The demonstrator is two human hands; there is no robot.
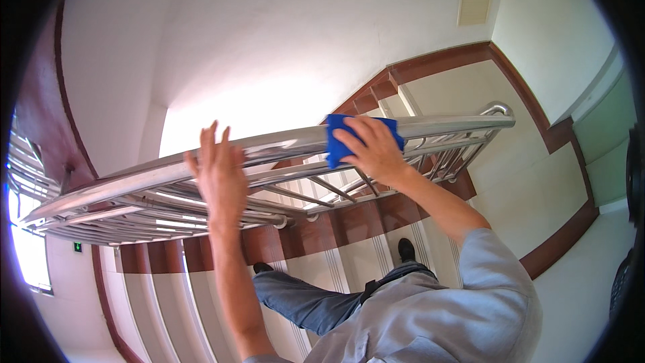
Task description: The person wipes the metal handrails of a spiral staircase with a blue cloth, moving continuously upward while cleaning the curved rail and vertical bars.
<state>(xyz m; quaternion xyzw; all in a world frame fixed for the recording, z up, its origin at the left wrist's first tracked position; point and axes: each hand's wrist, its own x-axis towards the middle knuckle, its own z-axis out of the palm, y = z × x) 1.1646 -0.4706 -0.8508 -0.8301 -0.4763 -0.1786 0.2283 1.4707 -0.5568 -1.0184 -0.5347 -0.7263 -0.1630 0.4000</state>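
A shiny metal handrail [289, 142] runs across the view, rising from metal balusters below it. My right hand [371, 148] presses a blue cloth [334, 150] over the top of this rail, fingers bent around it. Further left, my left hand [222, 178] is raised at the rail with its fingers spread and nothing in them. Slight blur makes it unclear whether the left palm touches the metal.
Pale stairs [356, 255] with brown edging descend under my feet [406, 250]. Another flight [393, 97] lies beyond the railing. White walls [255, 33] surround the stairwell, with a vent cover [474, 8] at upper right and a bright window [30, 255] at far left.
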